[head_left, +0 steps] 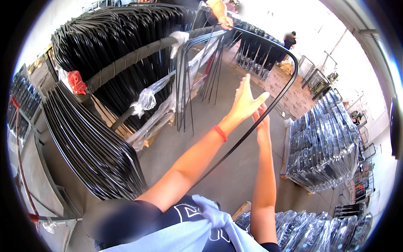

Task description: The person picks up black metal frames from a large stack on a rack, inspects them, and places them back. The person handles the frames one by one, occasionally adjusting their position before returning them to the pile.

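A long black bent metal tube [297, 69] curves across the middle of the view, its upper end near another person's hand [225, 22] at the top. My left hand [247, 101], a red band at its wrist, is raised beside the tube with fingers stretched and thumb apart. Close by on its right, my right hand [262, 119] is partly behind the tube with its visible fingers extended. Neither hand visibly closes around the tube. Several thin black bent rods [183, 84] hang on a wrapped bar [138, 56] ahead to the left.
Dense black tubes fill a large rack [121, 31] at the far left; more bent tubes [90, 145] stand nearer. Plastic-wrapped stacks [323, 143] stand on the right and lower right. A person [289, 40] is in the background. Grey floor [218, 134] lies between.
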Demonstrator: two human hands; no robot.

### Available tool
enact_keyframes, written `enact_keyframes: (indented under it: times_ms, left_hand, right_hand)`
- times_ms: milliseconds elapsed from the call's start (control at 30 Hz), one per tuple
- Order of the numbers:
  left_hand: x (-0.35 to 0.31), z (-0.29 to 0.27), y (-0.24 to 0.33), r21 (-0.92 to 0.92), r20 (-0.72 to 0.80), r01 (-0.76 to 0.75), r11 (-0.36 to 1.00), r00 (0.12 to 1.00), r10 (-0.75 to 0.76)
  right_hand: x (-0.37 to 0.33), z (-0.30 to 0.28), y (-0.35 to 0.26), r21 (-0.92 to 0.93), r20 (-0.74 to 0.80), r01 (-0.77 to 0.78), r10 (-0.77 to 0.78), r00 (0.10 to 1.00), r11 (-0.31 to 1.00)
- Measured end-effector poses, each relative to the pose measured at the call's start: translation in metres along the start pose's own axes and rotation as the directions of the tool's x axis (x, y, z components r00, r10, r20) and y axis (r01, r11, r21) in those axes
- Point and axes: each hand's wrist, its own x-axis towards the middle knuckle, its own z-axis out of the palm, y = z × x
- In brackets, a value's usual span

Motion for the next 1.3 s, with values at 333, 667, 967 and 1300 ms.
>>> enact_keyframes:
  times_ms: [333, 667, 967, 1300]
  left_hand:
    - [-0.041, -0.062, 0.084, -0.486, 0.134, 0.098, 0.868, 0.990, -0.037]
    - [-0.037, -0.071, 0.105, -0.291, -0.323, 0.006, 0.957, 0.941, -0.104]
    - [-0.070, -0.080, 0.136, -0.266, -0.390, -0.127, 0.956, 0.921, 0.014]
    - [-0.192, -0.093, 0.206, 0.396, -0.731, -0.192, 0.898, 0.525, 0.435]
  right_hand:
    - [-0.058, 0.109, -0.051, 0.863, 0.188, -0.310, 0.316, 0.930, 0.398]
    - [0.170, 0.093, 0.010, 0.699, 0.650, -0.645, 0.102, 0.753, 0.308]
    - [0.321, 0.138, 0.048, 0.521, 0.689, -0.836, -0.493, 0.532, -0.174]
    - [0.206, 0.100, -0.053, 0.760, 0.541, -0.638, -0.664, 0.516, 0.123]
